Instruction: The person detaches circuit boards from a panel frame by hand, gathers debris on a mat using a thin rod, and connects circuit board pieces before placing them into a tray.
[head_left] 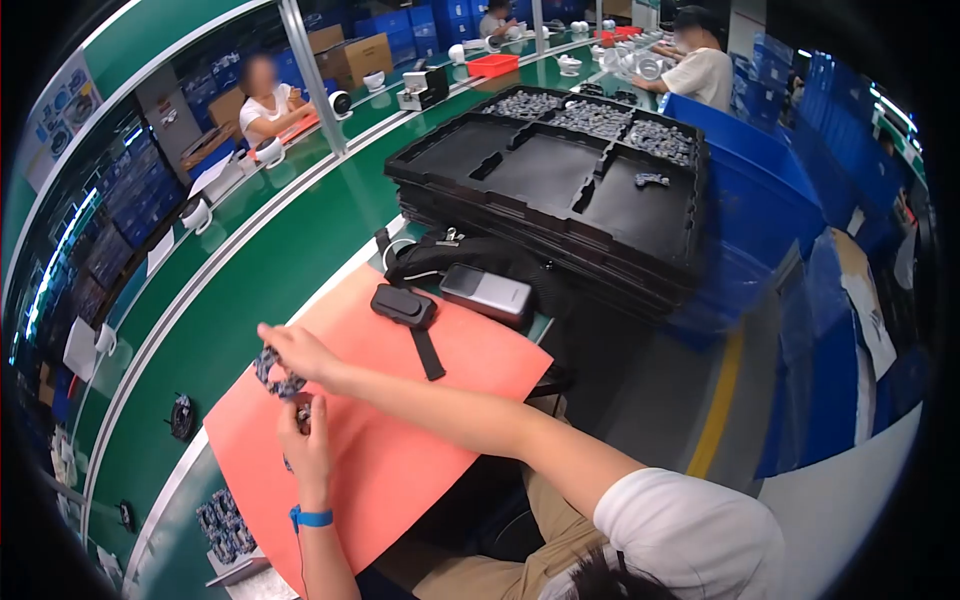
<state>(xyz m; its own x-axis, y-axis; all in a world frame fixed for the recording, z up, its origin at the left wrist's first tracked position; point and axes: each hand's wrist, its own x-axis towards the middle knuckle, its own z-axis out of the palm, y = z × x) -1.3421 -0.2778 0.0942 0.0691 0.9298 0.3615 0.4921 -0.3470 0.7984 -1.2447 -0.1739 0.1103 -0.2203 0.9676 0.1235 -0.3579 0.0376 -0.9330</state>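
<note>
My right hand [300,358] reaches across from the right, its fingers closed on a ring-shaped, speckled grey-blue part [268,372] above the edge of the orange-pink mat [390,400]. Just below it, my left hand [306,440], with a blue band [312,518] at the wrist, is closed on a small dark piece [303,412]. This piece sits close under the ring; whether the two touch or are joined I cannot tell. Several similar grey-blue parts [226,525] lie together by the mat's lower left edge.
A black pouch with a strap [404,306] and a silver-grey box-shaped device [488,294] lie on the mat. Stacked black trays [460,150] hold many small parts. A green conveyor [250,290] carries dark parts [181,416]. Co-workers [266,105] sit across the line; blue bins [745,170] stand right.
</note>
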